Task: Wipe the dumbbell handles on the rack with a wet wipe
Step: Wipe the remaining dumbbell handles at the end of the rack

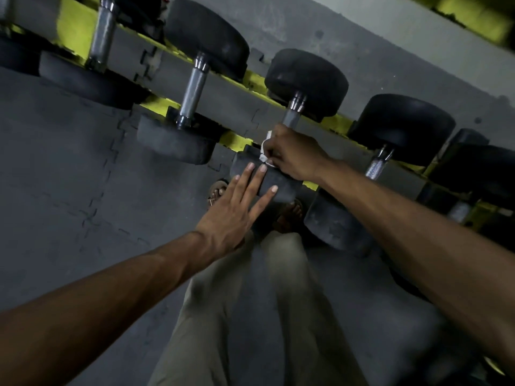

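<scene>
Our right hand (pixel 292 156) is clamping the wet wipe (pixel 264 151) round a dumbbell handle (pixel 291 118) — our left hand (pixel 231 213) is lying flat on its near head (pixel 278 183), neighbouring dumbbells (pixel 192 93) crowding both sides.

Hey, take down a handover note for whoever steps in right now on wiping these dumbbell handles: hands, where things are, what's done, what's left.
Left hand: open, laid flat on the near head of the dumbbell being wiped.
Right hand: grips the white wipe around the near end of that dumbbell's handle.
Rack: the left neighbour and the right neighbour lie untouched.
Done: cannot tell which handles are already wiped.
Left: finish this handle, then check the others.
</scene>
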The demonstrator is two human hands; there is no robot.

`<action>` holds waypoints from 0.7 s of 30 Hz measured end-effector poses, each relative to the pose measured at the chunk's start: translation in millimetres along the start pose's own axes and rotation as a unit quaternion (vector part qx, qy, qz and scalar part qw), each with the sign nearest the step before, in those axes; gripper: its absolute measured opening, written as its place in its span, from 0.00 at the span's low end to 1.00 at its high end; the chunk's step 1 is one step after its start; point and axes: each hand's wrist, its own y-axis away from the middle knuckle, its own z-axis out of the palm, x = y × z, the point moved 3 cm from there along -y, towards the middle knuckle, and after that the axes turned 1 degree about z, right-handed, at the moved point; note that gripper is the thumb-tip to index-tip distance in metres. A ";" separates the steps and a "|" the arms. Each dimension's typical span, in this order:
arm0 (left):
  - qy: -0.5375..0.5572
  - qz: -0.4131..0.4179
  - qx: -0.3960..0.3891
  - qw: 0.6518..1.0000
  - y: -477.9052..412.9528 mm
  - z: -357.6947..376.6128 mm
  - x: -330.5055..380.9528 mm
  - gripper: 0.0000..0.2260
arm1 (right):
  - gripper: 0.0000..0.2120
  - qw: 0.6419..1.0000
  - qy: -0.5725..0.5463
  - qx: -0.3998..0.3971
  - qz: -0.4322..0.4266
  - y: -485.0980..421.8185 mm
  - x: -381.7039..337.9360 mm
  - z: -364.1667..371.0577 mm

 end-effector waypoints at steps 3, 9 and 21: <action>0.013 -0.003 -0.003 1.000 -0.3 2.2 0.8 0.51 | 0.02 0.997 -0.005 0.042 0.072 9.8 4.5 17.1; 0.006 -0.001 0.006 1.000 -3.0 4.4 3.1 0.52 | 0.08 0.915 -0.259 0.112 0.289 17.9 24.4 39.4; 0.002 0.015 0.017 1.000 -2.1 4.9 -2.1 0.57 | 0.07 0.828 -0.366 0.168 0.389 13.6 28.2 60.4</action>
